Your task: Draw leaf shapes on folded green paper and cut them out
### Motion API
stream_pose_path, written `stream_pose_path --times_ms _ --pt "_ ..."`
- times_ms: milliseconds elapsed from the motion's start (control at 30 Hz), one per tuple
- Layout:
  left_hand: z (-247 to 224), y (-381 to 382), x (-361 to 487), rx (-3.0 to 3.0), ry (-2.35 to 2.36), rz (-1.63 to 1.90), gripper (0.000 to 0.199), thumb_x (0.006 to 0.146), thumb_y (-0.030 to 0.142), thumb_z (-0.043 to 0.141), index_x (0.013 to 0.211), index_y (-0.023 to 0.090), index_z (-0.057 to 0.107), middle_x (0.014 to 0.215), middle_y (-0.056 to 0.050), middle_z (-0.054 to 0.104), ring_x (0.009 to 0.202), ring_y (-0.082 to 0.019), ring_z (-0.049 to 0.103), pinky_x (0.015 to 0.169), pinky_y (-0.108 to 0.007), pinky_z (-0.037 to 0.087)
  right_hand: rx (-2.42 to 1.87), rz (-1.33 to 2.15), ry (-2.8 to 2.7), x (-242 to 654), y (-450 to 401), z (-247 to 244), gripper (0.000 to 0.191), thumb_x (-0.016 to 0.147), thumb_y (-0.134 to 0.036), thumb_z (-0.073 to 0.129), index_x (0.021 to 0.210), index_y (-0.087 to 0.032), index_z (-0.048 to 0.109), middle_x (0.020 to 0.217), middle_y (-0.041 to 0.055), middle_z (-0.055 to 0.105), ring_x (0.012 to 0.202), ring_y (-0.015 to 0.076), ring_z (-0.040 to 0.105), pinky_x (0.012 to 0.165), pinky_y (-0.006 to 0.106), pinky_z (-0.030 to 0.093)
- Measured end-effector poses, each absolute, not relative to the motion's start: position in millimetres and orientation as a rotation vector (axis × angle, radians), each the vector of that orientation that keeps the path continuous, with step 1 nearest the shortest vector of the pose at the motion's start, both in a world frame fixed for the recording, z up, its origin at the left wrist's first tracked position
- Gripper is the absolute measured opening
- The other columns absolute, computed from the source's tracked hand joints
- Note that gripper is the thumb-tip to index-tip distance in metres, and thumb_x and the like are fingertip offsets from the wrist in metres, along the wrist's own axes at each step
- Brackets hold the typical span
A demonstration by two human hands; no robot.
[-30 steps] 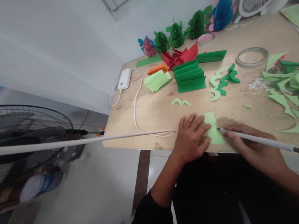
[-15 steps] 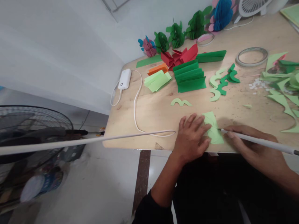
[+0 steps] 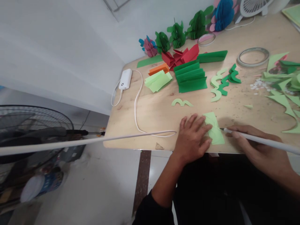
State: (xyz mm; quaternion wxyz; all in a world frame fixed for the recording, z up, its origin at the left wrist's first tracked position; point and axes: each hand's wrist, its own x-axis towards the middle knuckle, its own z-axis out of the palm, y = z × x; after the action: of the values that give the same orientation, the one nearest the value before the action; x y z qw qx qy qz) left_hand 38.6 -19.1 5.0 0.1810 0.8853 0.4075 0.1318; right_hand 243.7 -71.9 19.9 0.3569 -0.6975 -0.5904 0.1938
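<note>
My left hand (image 3: 192, 137) lies spread on the table, its fingertips on the left edge of a light green paper piece (image 3: 217, 136) with faint curved lines on it. In my right hand (image 3: 260, 145) is a long white pen (image 3: 264, 140), pinched near its dark tip, which is at the paper's right edge. Above my left hand a small wavy light green cutout (image 3: 182, 102) lies on the wood. Farther up are light green wavy strips (image 3: 215, 82) and dark green wavy strips (image 3: 233, 75).
Folded green paper (image 3: 191, 77), red paper (image 3: 180, 57) and light green sheets (image 3: 158, 81) lie behind. Tape rings (image 3: 253, 64) and paper scraps (image 3: 284, 101) are on the right. A white power bank (image 3: 125, 79) with a cable is on the left.
My right hand and the pen have shifted slightly to the right. My left hand stays in place on the paper.
</note>
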Motion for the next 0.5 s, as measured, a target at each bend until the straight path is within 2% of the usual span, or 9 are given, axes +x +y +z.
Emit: stream_pose_path --times_ms 233,500 --pt "3.4 -19.1 38.6 2.502 1.145 0.396 0.042 0.091 0.04 0.054 0.131 0.027 0.06 0.152 -0.003 0.05 0.147 -0.027 0.032 0.122 -0.052 0.019 -1.702 0.445 -1.615 241.7 -72.0 14.8 0.026 0.087 -0.048 0.058 0.088 -0.027 0.074 0.09 0.0038 0.079 0.086 0.0259 0.075 0.076 0.042 0.061" --pt "4.1 -19.4 38.8 2.501 1.144 0.402 0.042 0.091 0.04 0.053 0.13 0.026 0.061 0.151 -0.004 0.051 0.147 -0.027 0.033 0.122 -0.052 0.019 -1.633 0.369 -1.681 242.6 -69.2 12.1 0.021 0.089 -0.043 0.059 0.089 -0.027 0.072 0.087 0.0023 0.079 0.08 0.0241 0.075 0.068 0.038 0.06"
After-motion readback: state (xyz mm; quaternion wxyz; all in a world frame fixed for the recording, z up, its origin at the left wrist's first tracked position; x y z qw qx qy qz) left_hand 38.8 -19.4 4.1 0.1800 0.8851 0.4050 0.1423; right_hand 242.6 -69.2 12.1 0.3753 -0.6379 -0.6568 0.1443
